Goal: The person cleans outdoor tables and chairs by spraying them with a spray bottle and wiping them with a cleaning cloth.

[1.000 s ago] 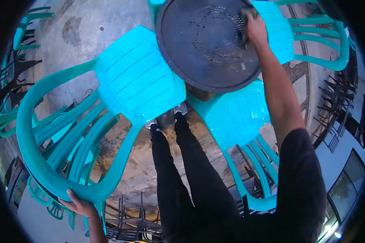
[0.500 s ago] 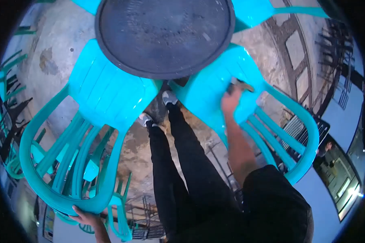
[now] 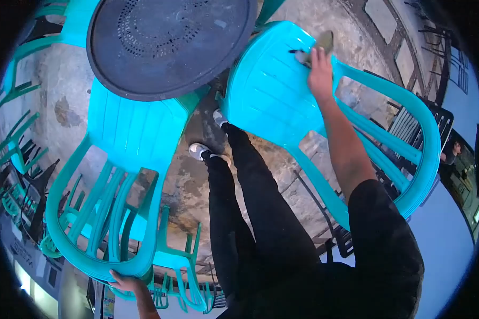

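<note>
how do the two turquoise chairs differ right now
The left chair has its seat partly under the round table; the right chair shows its seat almost whole beside it. The left hand grips the left chair at the top of its backrest, while the right hand presses a rag on the right chair's seat. Both are turquoise plastic with slatted backs.

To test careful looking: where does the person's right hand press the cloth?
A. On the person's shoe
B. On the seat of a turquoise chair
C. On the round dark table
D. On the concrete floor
B: the right hand holds the cloth against the seat of the turquoise chair, apart from the round dark table, while the left hand grips the backrest of a second chair.
</note>
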A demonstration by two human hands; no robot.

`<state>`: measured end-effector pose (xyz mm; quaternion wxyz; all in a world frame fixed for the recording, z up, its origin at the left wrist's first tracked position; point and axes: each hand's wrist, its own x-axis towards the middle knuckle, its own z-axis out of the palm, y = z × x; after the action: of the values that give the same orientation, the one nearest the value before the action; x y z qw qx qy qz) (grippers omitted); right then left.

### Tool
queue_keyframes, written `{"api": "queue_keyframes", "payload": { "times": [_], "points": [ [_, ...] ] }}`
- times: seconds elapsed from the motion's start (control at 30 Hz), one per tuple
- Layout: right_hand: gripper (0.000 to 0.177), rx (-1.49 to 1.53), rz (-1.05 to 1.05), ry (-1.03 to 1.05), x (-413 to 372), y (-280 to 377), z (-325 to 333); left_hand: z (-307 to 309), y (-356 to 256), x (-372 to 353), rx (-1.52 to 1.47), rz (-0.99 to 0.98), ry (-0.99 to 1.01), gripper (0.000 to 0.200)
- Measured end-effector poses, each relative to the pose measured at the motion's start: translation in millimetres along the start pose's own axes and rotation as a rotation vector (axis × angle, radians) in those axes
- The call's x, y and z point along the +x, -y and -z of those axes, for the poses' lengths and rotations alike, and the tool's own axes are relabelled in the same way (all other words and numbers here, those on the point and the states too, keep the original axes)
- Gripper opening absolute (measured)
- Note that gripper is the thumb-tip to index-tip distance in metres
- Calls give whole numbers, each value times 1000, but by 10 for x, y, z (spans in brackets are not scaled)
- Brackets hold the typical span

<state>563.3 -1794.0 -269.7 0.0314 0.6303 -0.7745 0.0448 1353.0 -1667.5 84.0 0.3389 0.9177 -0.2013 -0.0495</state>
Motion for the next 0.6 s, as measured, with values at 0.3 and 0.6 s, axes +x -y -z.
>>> {"api": "queue_keyframes", "payload": {
  "times": [0.3,0.6],
  "points": [
    [63,161,-535,326,-2135,1546,135,-120,-235,-260,-9,5,18,82],
    [47,311,159,-60,-1179,1034,-61,2,128,96,-101,-108,92,84]
  ]
}}
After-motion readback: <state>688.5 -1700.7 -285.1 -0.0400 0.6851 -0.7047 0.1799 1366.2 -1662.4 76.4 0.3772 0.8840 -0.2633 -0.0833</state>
